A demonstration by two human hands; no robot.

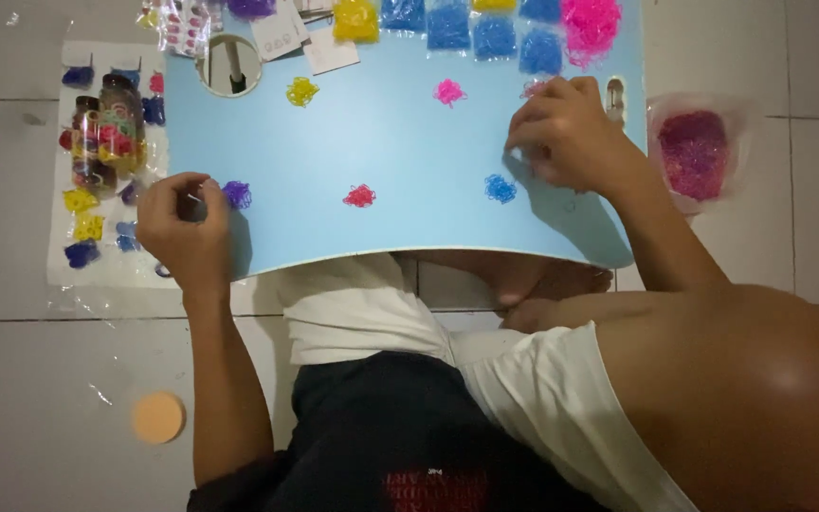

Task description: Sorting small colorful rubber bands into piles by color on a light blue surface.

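Hands on light-blue lap table [391,133]: left hand [184,232], lower left of frame, fingers curled beside purple band pile [236,194]; right hand [566,133], upper right, fingers closed, contents hidden, blue band pile [500,188] just below.

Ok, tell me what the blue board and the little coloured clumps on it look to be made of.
Blue board: likely laminated wood or plastic; smooth, matt, evenly light blue, with a thin pale edge and a round cut-out. Clumps, such as the red clump and the purple clump by the left hand: probably tiny rubber or silicone bands; tangled thin loops in bright colours.
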